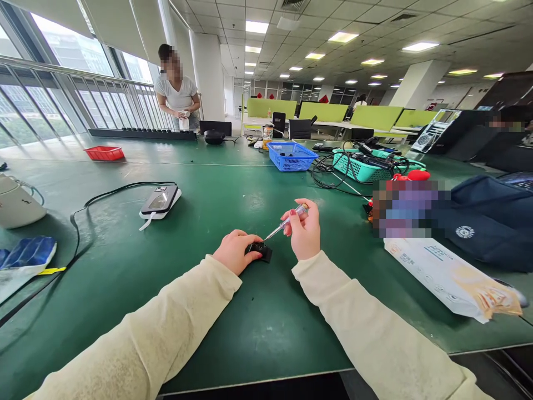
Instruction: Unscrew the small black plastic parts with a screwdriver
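On the green table (254, 333), my left hand (237, 251) grips a small black part (264, 253) and holds it against the surface, fingers wrapped over its left side. A screwdriver (287, 220) with a clear handle is held in my right hand (305, 229), fingers closed round the handle. Its thin metal shaft slants down to the left, and the tip is at the top of the black part. Whether the tip sits in a screw is too small to tell.
A phone (160, 200) lies on a white device at the left, beside a black cable. Blue (292, 161) and teal (358, 169) baskets stand ahead. A white packet (437, 272) and dark bag (491, 222) lie right. Across the table stands a person (177, 94).
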{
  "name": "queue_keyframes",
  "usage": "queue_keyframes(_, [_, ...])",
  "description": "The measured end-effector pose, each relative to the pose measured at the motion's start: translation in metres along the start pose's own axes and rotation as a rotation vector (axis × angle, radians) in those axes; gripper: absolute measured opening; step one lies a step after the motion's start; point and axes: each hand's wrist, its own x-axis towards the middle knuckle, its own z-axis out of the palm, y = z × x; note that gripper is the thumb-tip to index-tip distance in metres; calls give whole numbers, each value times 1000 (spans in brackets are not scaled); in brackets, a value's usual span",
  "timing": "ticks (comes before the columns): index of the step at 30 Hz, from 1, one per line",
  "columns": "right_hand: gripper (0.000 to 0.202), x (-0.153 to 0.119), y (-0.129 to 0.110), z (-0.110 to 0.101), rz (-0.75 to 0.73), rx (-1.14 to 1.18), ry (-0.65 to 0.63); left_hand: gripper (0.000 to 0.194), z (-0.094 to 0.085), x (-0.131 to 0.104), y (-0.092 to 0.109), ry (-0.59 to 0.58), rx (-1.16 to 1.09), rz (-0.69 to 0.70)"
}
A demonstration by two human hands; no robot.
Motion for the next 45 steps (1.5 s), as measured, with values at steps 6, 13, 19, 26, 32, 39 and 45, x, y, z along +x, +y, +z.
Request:
queue_keyframes(6, [38, 0, -3, 1, 23, 4, 5, 37, 1, 0, -2, 7, 1, 18])
queue_keyframes(13, [35, -2, -6, 0, -2, -17, 5, 36, -1, -1, 1, 9, -5, -4])
queue_keyframes(19, [38, 2, -3, 0, 45, 24, 5, 37, 1, -1, -1, 2, -6, 8])
queue_keyframes(26, [42, 6, 4, -1, 166, 55, 1, 37, -2, -2, 2, -4, -22, -6])
queue_keyframes(32, [46, 8, 11, 1, 211, 74, -5, 37, -2, -2, 1, -7, -38, 4])
queue_keyframes(39, [49, 9, 14, -1, 229, 75, -9, 41, -4, -3, 5, -11, -16, 4])
queue_keyframes(45, [50, 8, 13, -2, 240, 61, -11, 40, -4, -4, 4, -7, -18, 14])
